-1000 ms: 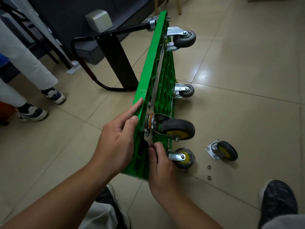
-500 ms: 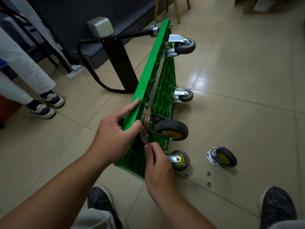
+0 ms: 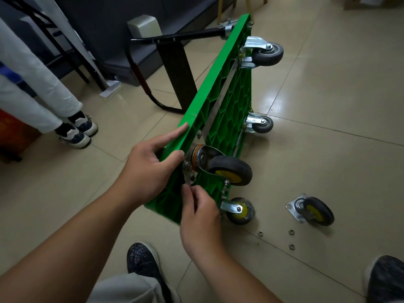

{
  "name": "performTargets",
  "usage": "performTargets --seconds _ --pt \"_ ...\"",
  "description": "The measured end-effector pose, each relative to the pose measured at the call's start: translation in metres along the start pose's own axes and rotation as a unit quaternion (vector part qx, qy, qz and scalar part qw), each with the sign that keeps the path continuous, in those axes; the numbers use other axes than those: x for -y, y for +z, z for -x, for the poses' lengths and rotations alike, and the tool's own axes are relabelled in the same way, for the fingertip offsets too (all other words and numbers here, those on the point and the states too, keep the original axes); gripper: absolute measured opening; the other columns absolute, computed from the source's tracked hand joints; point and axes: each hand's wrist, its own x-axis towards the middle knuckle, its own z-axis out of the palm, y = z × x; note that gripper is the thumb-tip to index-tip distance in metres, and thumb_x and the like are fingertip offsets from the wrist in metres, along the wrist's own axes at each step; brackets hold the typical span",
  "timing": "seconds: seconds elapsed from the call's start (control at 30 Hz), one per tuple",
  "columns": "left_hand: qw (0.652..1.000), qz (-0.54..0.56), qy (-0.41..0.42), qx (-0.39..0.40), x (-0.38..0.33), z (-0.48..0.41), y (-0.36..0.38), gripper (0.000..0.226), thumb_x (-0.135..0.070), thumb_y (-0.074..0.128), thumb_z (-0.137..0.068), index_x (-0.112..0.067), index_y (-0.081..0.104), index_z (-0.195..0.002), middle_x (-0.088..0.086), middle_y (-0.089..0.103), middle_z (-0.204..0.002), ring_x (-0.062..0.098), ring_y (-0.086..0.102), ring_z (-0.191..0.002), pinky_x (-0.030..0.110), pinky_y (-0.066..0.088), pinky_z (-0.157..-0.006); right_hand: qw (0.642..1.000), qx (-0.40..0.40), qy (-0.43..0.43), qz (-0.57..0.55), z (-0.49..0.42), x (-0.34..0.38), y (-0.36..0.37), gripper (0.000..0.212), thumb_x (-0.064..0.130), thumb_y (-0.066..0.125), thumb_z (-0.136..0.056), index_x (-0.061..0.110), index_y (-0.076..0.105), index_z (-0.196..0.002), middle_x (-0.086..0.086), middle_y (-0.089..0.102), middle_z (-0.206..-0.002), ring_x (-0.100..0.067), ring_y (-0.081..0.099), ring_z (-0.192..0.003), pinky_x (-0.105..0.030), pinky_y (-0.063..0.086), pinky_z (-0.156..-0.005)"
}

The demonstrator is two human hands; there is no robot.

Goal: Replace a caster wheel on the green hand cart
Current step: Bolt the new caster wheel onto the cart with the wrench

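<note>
The green hand cart (image 3: 227, 119) stands on its long edge on the tiled floor, its ribbed underside facing right. A black and yellow caster wheel (image 3: 229, 170) sits against the near upper corner, its metal plate on the deck. My left hand (image 3: 150, 169) grips the cart's top edge beside that plate, index finger stretched along the rim. My right hand (image 3: 199, 213) pinches at the plate's lower corner; what is between its fingertips is hidden. A loose caster wheel (image 3: 314, 212) lies on the floor to the right, with three small nuts (image 3: 291, 232) near it.
Three other casters are fixed to the cart, two grey (image 3: 267, 54) at the far end. The black folded handle (image 3: 175, 62) props the cart on the left. A person's legs and shoes (image 3: 76, 130) stand at left. My own shoes (image 3: 142, 259) are near the bottom.
The camera has shifted closer and slightly right. My left hand slid a little along the cart's edge; my right hand stays at the plate's lower corner, fingers working there.
</note>
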Motion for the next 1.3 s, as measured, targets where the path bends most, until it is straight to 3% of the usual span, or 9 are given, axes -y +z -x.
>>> performTargets --seconds 0.2,0.57,0.7,0.77,0.9,1.0,1.1,1.2,1.3 --pt "1.000 -0.009 0.008 -0.008 0.002 -0.001 -0.002 0.052 -0.007 0.064 -0.099 -0.039 0.061 -0.140 -0.034 0.055 -0.118 -0.026 0.058 -0.096 0.000 0.045 -0.076 1.000 -0.010 0.016 0.000 -0.002 0.004 0.005 0.036 0.042 0.045 -0.104 0.019 0.056 -0.079 0.008 0.060 -0.070 0.003 0.053 -0.063 -0.012 0.039 -0.055" --pt "1.000 -0.028 -0.007 -0.003 0.002 0.001 -0.002 0.052 -0.016 0.066 -0.099 -0.050 0.060 -0.138 -0.019 0.063 -0.130 -0.014 0.065 -0.094 0.006 0.052 -0.074 0.998 0.041 0.003 0.047 0.005 -0.024 -0.009 0.032 0.044 0.043 -0.104 0.020 0.059 -0.093 0.005 0.064 -0.080 -0.008 0.059 -0.075 -0.025 0.045 -0.064" --pt "0.994 -0.104 -0.031 0.009 -0.007 0.005 0.001 0.053 -0.024 0.060 -0.104 -0.057 0.050 -0.145 -0.012 0.064 -0.131 0.022 0.073 -0.099 0.041 0.061 -0.082 0.968 0.050 0.028 0.244 0.016 -0.098 -0.057 0.020 0.045 0.051 -0.101 0.027 0.055 -0.094 0.007 0.062 -0.087 -0.009 0.059 -0.077 -0.032 0.051 -0.067" --pt "0.988 -0.148 -0.033 0.008 -0.010 0.009 0.010 0.055 -0.026 0.054 -0.106 -0.057 0.043 -0.150 -0.008 0.060 -0.140 0.027 0.070 -0.092 0.050 0.059 -0.083 0.928 0.069 0.052 0.362 0.012 -0.137 -0.087 0.018 0.042 0.050 -0.102 0.025 0.052 -0.097 0.008 0.059 -0.090 -0.014 0.058 -0.080 -0.033 0.049 -0.068" --pt "0.986 -0.163 -0.009 -0.033 -0.010 0.013 0.015 0.054 -0.032 0.058 -0.102 -0.053 0.045 -0.150 -0.013 0.055 -0.146 0.013 0.067 -0.101 0.041 0.060 -0.087 0.878 0.089 0.130 0.452 0.002 -0.196 -0.126 0.016 0.020 0.048 -0.101 0.022 0.049 -0.117 0.002 0.061 -0.105 -0.022 0.064 -0.101 -0.033 0.047 -0.082" --pt "0.985 -0.170 0.000 -0.043 -0.006 0.012 0.012 0.056 -0.032 0.063 -0.099 -0.050 0.047 -0.150 -0.024 0.046 -0.143 -0.011 0.051 -0.086 0.003 0.040 -0.074 0.875 0.100 0.166 0.444 0.003 -0.219 -0.136 0.030 0.008 0.047 -0.093 0.023 0.048 -0.119 0.000 0.062 -0.111 -0.024 0.064 -0.106 -0.035 0.050 -0.088" --pt "0.983 -0.176 0.003 -0.054 -0.001 0.011 0.011 0.057 -0.028 0.066 -0.098 -0.052 0.049 -0.148 -0.026 0.044 -0.138 -0.012 0.040 -0.071 0.008 0.039 -0.069 0.871 0.120 0.148 0.453 0.005 -0.234 -0.141 0.031 0.004 0.047 -0.091 0.022 0.050 -0.117 0.000 0.056 -0.113 -0.024 0.061 -0.104 -0.038 0.050 -0.088" --pt "0.982 -0.177 -0.017 -0.059 -0.001 0.010 0.009 0.054 -0.031 0.062 -0.101 -0.055 0.048 -0.147 -0.017 0.054 -0.145 -0.011 0.056 -0.083 0.031 0.059 -0.078 0.860 0.130 0.160 0.466 0.005 -0.250 -0.152 0.037 0.006 0.050 -0.094 0.021 0.052 -0.128 -0.001 0.051 -0.121 -0.020 0.058 -0.103 -0.029 0.047 -0.087" --pt "0.982 -0.175 -0.011 -0.065 -0.001 0.010 0.009 0.050 -0.033 0.060 -0.102 -0.054 0.050 -0.147 -0.014 0.059 -0.145 0.005 0.064 -0.118 0.041 0.058 -0.096 0.876 0.122 0.180 0.430 0.001 -0.268 -0.158 0.047 0.002 0.051 -0.092 0.020 0.055 -0.135 -0.004 0.052 -0.116 -0.020 0.058 -0.099 -0.028 0.045 -0.084"
